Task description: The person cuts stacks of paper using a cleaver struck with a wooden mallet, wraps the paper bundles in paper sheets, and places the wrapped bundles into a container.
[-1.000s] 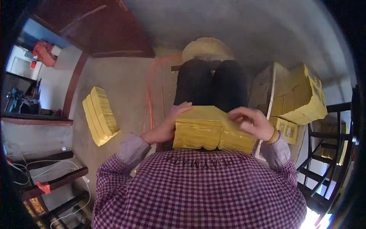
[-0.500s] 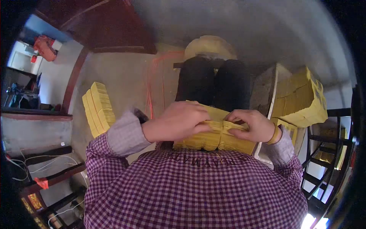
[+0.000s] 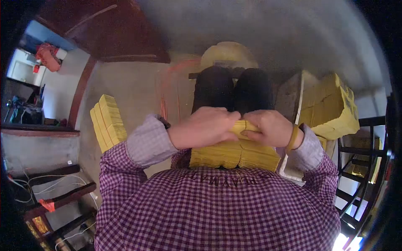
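Note:
Across my lap lie bundles of yellow paper, set side by side with their many sheet edges facing up. Just above them, both hands are closed around a small wad of yellow paper. My left hand wraps over its left side, fingers curled over the far edge. On the right side, my right hand pinches it between thumb and fingers. The hands nearly meet in the middle and hide most of the wad.
On the floor at the left stands a stack of yellow paper bundles. A larger yellow stack is at the right, beside a dark slatted rack. Red strings lie on the floor ahead. White cables hang over a bench at the lower left.
Both hands have moved slightly away from my body and drawn closer together. They now grip a wad above the bundles, where before their fingers were spread along the paper's top.

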Motion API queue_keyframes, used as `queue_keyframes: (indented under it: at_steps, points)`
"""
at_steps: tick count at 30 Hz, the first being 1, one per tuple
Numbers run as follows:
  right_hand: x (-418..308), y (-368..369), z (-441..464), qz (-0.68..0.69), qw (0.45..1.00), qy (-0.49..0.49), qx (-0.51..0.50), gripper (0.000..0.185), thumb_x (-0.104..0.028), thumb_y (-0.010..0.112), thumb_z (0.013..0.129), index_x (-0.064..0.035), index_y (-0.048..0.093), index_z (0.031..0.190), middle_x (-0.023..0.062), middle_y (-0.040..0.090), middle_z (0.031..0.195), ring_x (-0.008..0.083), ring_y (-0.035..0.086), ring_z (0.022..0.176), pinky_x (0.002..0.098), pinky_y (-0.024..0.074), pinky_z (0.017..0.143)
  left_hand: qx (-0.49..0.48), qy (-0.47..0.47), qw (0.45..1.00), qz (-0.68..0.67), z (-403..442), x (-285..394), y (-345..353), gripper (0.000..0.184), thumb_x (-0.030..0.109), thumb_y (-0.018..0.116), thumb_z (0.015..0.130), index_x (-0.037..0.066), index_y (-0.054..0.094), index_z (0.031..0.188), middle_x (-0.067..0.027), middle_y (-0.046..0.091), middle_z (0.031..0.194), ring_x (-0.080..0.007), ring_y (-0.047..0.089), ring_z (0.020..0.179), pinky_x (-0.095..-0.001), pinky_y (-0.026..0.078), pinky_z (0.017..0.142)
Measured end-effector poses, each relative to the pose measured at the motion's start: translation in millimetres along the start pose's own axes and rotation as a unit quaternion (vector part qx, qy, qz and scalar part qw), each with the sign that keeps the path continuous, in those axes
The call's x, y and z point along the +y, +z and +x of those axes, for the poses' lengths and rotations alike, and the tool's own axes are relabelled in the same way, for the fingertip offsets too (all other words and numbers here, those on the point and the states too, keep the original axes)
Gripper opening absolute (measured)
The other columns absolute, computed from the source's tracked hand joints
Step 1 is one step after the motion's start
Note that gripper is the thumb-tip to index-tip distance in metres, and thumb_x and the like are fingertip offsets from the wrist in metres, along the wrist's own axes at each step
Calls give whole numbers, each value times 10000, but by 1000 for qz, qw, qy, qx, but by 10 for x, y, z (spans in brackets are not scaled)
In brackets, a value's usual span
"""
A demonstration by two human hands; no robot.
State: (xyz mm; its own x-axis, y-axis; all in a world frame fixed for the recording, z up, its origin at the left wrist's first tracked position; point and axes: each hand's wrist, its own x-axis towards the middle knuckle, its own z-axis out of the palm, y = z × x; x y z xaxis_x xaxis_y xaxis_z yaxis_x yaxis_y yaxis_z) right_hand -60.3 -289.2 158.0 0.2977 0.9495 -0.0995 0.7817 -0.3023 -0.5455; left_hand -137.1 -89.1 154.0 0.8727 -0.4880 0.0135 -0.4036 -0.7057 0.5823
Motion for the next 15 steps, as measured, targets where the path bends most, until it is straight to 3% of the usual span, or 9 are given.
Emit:
queue_keyframes:
  at_steps: [1,4,10,12,13,15]
  points:
    - [32,47,-1,2,1000,0,-2,266,-250,606,786,-6,524,850,180,578,775,371,574,738,436,456,637,-13,47,999,7,-2,-19,22,242,242,582,809,7,525,806,-140,571,694,-318,585,731,-423,463,646]
    - [76,152,-48,82,997,6,15,223,-222,612,782,-19,532,828,174,572,771,369,569,733,428,449,626,-4,49,999,-1,-33,-96,169,226,233,583,811,14,530,825,-146,568,693,-321,580,717,-426,461,655]
    - [78,403,-151,178,981,37,61,166,-190,616,784,-45,563,844,171,568,743,372,562,732,408,445,612,26,-1,997,-79,-200,-150,419,217,265,592,818,58,560,875,-147,563,735,-318,573,706,-412,434,614]
    - [104,469,-172,227,968,85,64,156,-177,627,794,-42,593,866,147,579,727,289,588,688,354,450,612,35,-5,996,-85,-250,-166,477,219,266,590,823,58,567,888,-145,564,732,-316,573,701,-406,435,610]
    - [128,512,-191,227,968,85,65,156,-177,627,794,-42,593,866,147,579,727,289,588,688,354,450,612,41,-8,995,-90,-270,-168,505,222,267,588,827,58,574,902,-142,565,730,-313,572,696,-399,436,606]
    - [176,576,-213,348,926,133,55,168,-181,647,802,-37,622,884,97,605,738,145,569,674,290,450,630,68,-6,993,-98,-293,-175,568,225,265,587,824,45,574,868,-149,569,720,-319,572,693,-408,434,610]
